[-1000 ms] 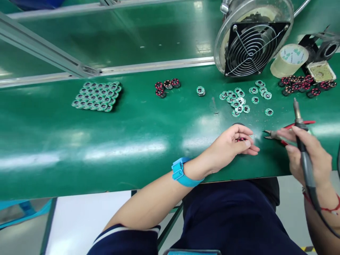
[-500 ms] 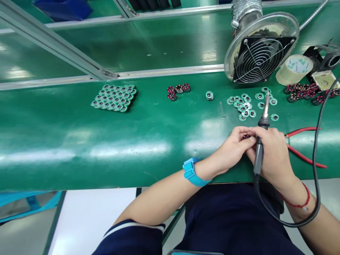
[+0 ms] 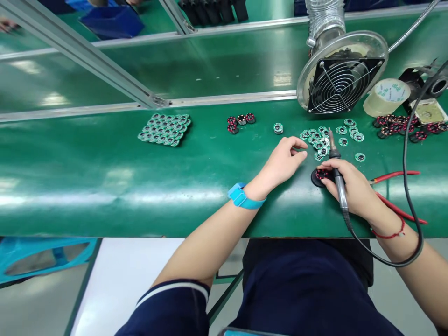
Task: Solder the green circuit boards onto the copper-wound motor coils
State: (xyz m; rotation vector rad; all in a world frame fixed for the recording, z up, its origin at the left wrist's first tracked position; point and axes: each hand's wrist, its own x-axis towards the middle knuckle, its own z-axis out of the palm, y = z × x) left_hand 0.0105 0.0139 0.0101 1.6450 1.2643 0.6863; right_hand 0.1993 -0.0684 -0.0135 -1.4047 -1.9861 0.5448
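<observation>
My left hand (image 3: 282,161) reaches over the bench just left of a loose pile of small round green circuit boards (image 3: 318,143). Its thumb and fingers are apart, with nothing seen between them. A soldering iron (image 3: 340,189) is held in my right hand (image 3: 353,186), its tip pointing up and away over the boards. The thumb and fingertips of that same hand also rest on a small red-and-black wound coil core (image 3: 321,174), which sits on a round black base (image 3: 316,181). My fingers partly cover the core.
Red-handled pliers (image 3: 399,176) lie right of my right hand, near the iron's black cable (image 3: 406,172). A fume fan (image 3: 341,88), a tape roll (image 3: 387,98) and more coil cores (image 3: 395,126) stand behind. Further left are a single board-topped piece (image 3: 278,128) and a block of boards (image 3: 164,129).
My left hand has let go of the coil core and moved up and left towards the boards. The core now shows on the black base, and the iron has shifted left with my right hand.
</observation>
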